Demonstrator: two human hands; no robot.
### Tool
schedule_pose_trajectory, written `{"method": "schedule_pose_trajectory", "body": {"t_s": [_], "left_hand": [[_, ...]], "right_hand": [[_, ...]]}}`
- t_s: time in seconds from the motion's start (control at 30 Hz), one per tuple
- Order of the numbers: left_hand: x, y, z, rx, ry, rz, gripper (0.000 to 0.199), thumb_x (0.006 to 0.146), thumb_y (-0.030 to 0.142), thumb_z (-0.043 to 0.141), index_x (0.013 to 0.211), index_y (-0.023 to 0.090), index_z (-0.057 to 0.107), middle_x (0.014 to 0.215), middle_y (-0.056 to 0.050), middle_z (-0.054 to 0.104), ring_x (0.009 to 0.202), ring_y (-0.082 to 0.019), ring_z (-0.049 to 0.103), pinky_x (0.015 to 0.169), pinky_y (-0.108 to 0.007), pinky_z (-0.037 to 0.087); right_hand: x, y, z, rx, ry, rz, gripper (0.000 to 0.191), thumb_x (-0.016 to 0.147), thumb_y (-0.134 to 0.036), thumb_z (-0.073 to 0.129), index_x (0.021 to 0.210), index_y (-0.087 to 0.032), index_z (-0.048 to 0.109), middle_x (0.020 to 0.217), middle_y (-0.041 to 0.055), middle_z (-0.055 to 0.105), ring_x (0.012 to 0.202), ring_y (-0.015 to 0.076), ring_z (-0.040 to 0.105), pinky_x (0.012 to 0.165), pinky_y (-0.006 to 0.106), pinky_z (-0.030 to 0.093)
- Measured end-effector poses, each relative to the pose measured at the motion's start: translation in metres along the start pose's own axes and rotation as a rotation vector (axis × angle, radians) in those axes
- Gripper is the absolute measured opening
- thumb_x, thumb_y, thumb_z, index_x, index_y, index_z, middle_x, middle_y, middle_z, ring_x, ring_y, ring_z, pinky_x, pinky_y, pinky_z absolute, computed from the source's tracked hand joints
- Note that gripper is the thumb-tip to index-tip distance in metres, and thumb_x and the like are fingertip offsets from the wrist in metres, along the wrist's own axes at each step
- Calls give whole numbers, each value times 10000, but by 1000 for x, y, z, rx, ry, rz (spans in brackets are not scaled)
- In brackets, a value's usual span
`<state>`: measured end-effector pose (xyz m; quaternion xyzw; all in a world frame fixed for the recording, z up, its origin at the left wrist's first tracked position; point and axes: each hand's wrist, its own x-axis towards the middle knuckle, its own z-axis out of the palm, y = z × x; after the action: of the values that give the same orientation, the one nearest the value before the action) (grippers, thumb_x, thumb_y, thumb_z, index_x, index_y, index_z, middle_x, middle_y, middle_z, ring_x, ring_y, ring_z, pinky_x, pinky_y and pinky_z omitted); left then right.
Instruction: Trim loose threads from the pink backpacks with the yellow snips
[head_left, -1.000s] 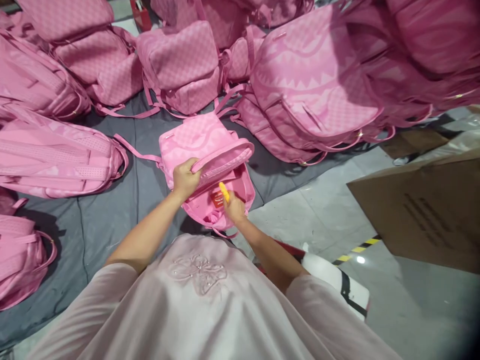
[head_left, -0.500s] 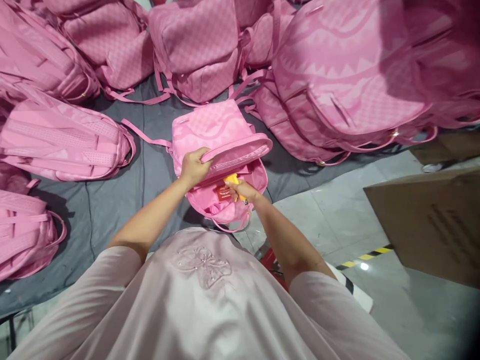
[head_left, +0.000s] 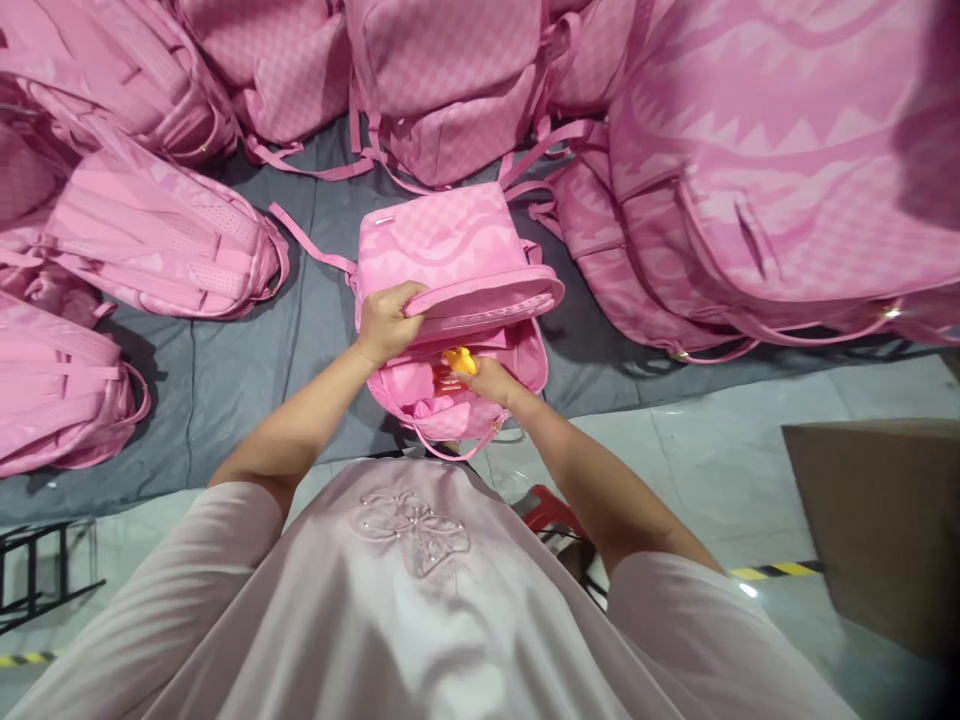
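A small pink backpack (head_left: 442,240) lies in front of me with its main compartment unzipped and gaping towards me. My left hand (head_left: 390,318) is closed on the edge of its raised front panel, at the left end of the opening. Inside the mouth of the bag, my right hand (head_left: 491,380) grips a yellow tool (head_left: 459,360) whose kind I cannot make out; the fingers partly cover it. Just below the tool, a red label (head_left: 448,380) with white print shows against the pink lining.
Several pink backpacks surround this one: some on the left (head_left: 165,235), checked ones behind (head_left: 450,60), a large one at right (head_left: 787,180). They rest on a grey cloth (head_left: 247,400). A cardboard box (head_left: 877,530) stands on the tiled floor at right.
The view has shifted, so the surroundings appear displaced. My right hand and the yellow tool have turned slightly inside the bag. My left hand keeps its grip on the panel.
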<state>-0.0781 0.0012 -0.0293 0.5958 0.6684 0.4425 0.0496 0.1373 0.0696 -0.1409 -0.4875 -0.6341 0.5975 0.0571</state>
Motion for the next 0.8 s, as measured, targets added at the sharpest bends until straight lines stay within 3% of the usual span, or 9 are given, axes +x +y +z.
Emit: {"method": "schedule_pose_trajectory", "body": {"t_s": [0.1, 0.27, 0.33, 0.43, 0.5, 0.6, 0.8], "left_hand": [[-3, 7, -1, 35, -11, -87, 173, 765, 207, 597, 873, 196, 731, 764, 7, 722, 661, -133, 626, 660, -224, 448], [-9, 19, -2, 32, 13, -152, 148, 826, 294, 644, 888, 191, 731, 779, 1, 715, 687, -133, 629, 671, -232, 434], [-10, 21, -1, 38, 37, -176, 143, 840, 306, 650, 875, 191, 728, 764, 4, 707, 683, -134, 629, 663, -237, 427], [-11, 23, 4, 95, 75, -197, 150, 861, 331, 655, 867, 195, 717, 759, 3, 702, 695, -143, 640, 662, -246, 425], [-11, 24, 7, 156, 115, -197, 166, 875, 358, 656, 881, 200, 707, 788, -7, 709, 737, -157, 657, 681, -256, 434], [-13, 29, 8, 245, 172, -180, 187, 911, 379, 624, 938, 205, 688, 882, -32, 722, 846, -183, 676, 751, -280, 459], [-28, 41, 1, 326, 225, -103, 191, 955, 358, 558, 1031, 211, 654, 1076, -79, 684, 1090, -245, 627, 955, -393, 440]], "right_hand": [[0, -9, -19, -109, -81, 3, 126, 774, -232, 738, 825, -139, 670, 630, -41, 571, 570, 84, 475, 579, 210, 396], [6, -19, -38, -224, -278, 91, 192, 868, -293, 678, 986, -141, 674, 573, -54, 509, 465, 77, 398, 492, 217, 357], [9, -16, -37, -386, -204, -9, 241, 898, -309, 648, 1074, -147, 675, 678, -10, 607, 533, 102, 497, 556, 227, 420], [10, -5, -31, -674, 42, -191, 339, 927, -283, 596, 1228, -131, 633, 933, 104, 707, 795, 205, 656, 761, 301, 492], [9, 1, -27, -835, 114, -203, 373, 954, -280, 538, 1277, -102, 594, 990, 166, 710, 894, 274, 677, 812, 350, 490], [7, 5, -25, -976, 105, -202, 369, 979, -307, 486, 1276, -105, 574, 984, 179, 715, 900, 304, 684, 785, 356, 487], [4, -5, -33, -910, 51, -223, 321, 977, -349, 491, 1195, -140, 599, 979, 171, 717, 897, 292, 678, 764, 331, 479]]}}
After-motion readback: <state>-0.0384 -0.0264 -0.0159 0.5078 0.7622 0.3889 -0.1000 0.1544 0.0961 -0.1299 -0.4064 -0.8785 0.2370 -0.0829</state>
